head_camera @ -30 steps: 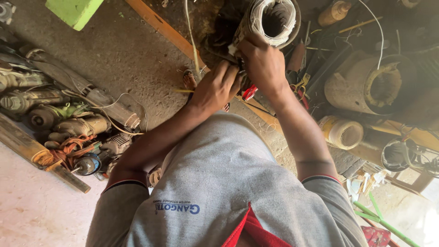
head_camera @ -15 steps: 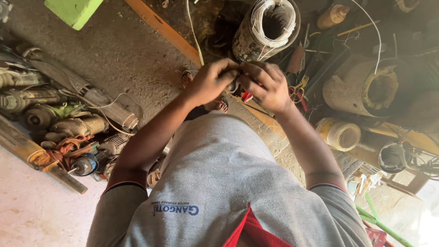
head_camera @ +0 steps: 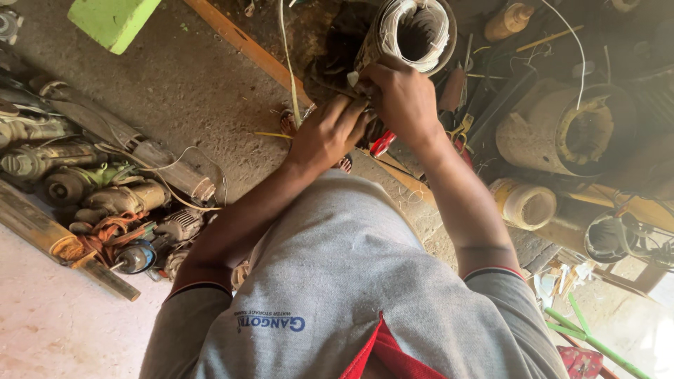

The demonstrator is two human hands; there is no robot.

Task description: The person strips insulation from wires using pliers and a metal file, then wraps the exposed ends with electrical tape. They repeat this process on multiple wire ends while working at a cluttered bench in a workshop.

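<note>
A motor stator (head_camera: 414, 31) with white windings lies on the ground ahead of me, its open end facing the camera. My right hand (head_camera: 404, 98) is closed over the stator's near end, and the handle of a red-handled tool (head_camera: 382, 142) sticks out under its palm. My left hand (head_camera: 326, 133) has its fingers curled against the same end, right beside the right hand. What the fingertips pinch is hidden. My grey shirt (head_camera: 351, 281) fills the lower part of the view.
Old motors and armatures (head_camera: 105, 196) lie piled at the left beside a wooden plank (head_camera: 49, 242). A green block (head_camera: 112, 21) sits top left. A large rusty motor housing (head_camera: 562, 133), a smaller cylinder (head_camera: 523, 203), wires and green rods (head_camera: 590, 337) crowd the right.
Both hands have moved up from a spot just below the stator and now press against its near end. The red handle has come along with them.
</note>
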